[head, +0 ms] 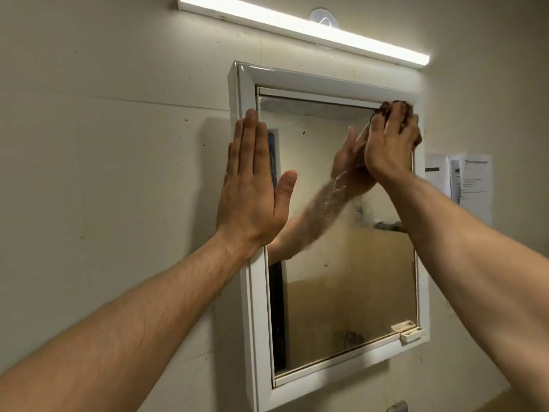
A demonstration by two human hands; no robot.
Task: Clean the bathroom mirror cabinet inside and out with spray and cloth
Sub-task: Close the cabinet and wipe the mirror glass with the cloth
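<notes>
A white-framed mirror cabinet (255,307) hangs on the wall, its mirror door (341,286) smeared and spotted. My left hand (252,185) lies flat with straight fingers against the frame's left side. Up in the mirror's top right corner, my right hand (389,144) presses a brown cloth (386,107) onto the glass; only the cloth's edges show around the fingers. The mirror reflects that hand and forearm. No spray bottle is in view.
A lit strip light (303,28) runs above the cabinet. Printed papers (472,179) are stuck to the wall right of it. A small white latch or hinge piece (411,334) sits at the door's bottom right corner. The beige wall is speckled with spots.
</notes>
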